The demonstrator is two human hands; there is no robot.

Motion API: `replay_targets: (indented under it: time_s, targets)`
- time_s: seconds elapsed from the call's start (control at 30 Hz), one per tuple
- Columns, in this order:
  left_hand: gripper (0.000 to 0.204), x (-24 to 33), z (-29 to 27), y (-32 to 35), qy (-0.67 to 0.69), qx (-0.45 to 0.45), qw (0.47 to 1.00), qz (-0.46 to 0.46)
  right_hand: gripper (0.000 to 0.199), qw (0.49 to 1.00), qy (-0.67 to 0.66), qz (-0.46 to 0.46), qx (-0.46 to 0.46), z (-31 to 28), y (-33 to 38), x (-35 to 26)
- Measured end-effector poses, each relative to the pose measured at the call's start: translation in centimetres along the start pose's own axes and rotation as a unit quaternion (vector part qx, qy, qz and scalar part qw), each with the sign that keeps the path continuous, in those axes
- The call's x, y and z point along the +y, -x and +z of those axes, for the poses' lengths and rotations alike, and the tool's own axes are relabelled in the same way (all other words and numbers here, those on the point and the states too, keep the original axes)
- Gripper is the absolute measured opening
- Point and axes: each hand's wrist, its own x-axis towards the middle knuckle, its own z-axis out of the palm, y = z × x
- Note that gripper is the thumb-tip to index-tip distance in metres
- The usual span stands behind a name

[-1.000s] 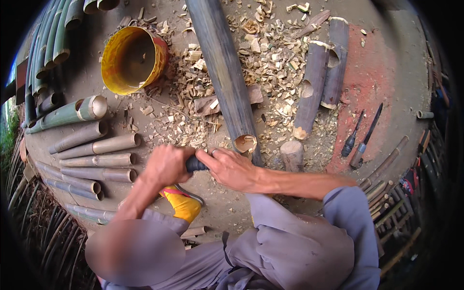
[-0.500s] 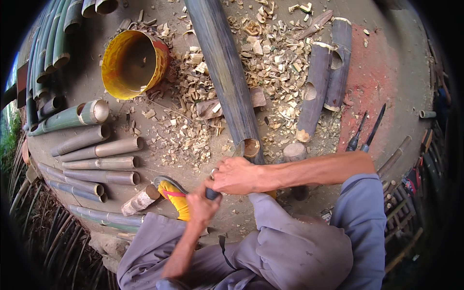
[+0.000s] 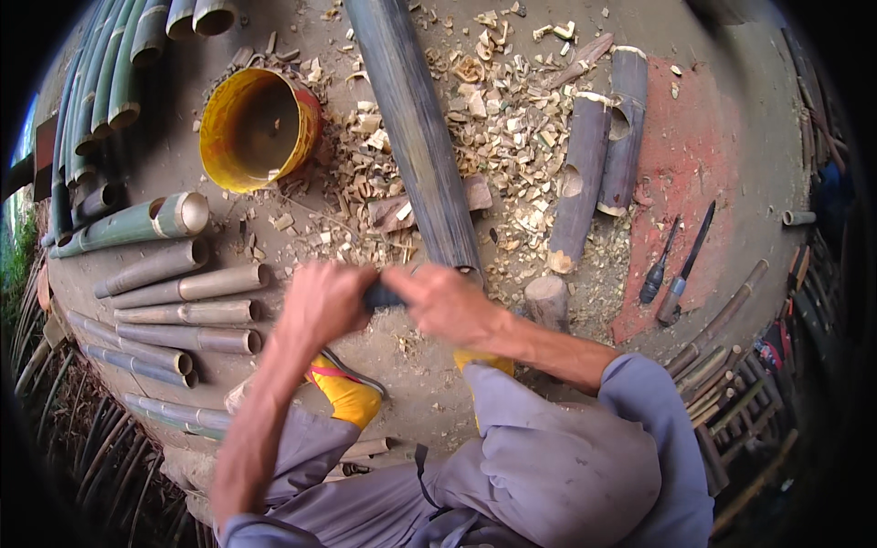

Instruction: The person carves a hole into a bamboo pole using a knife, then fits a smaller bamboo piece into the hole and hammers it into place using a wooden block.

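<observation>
My left hand (image 3: 329, 297) is closed around the dark handle (image 3: 384, 294) of a hand tool, just below the near end of a long grey-brown bamboo pole (image 3: 416, 146). My right hand (image 3: 448, 301) is closed on the same tool, with slight motion blur, against the pole's near end. Its fingers hide most of the tool's blade and the hole in the pole; only a sliver of the hole's rim shows above the knuckles. Under the pole lies a split piece of wood (image 3: 388, 215).
Wood chips (image 3: 512, 137) litter the ground around a yellow bucket (image 3: 206, 137). Two notched bamboo tubes (image 3: 580, 192) lie right, near a short log (image 3: 546, 301). Two dark-handled tools (image 3: 656, 274) rest on red matting (image 3: 694, 137). Cut bamboo pieces (image 3: 196, 283) line the left side.
My left hand has swung up and to the left with the handle, from below the pole's end to beside it. My right hand has shifted slightly up and right, now covering the hole.
</observation>
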Motion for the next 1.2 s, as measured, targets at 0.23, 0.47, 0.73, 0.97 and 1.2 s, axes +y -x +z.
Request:
replay_targets:
  time_s: [0.23,0.47,0.73,0.97,1.2]
  targets:
    - [0.029,0.1,-1.0,2.2,0.036,0.003,0.998,-0.053,0.035,0.999,-0.038,-0.016,-0.022,-1.3,-1.1,-1.7]
    - [0.017,3.2,-7.0,-5.3,-0.201,-0.092,0.971,0.088,0.056,0.954,-0.116,0.040,0.273,-0.9,0.2,-0.4]
    - [0.049,5.0,-0.7,7.9,0.470,-0.102,0.833,-0.273,0.075,0.974,-0.111,-0.049,0.189,-6.1,6.2,-4.9]
    - [0.102,13.0,6.2,3.7,0.609,0.049,0.789,0.071,0.045,0.939,-0.243,0.199,0.141,-8.8,9.7,-1.5]
    - [0.056,16.1,11.1,-2.5,0.963,-0.040,0.255,-0.078,0.063,0.954,0.284,-0.013,-0.092,-10.6,13.4,2.1]
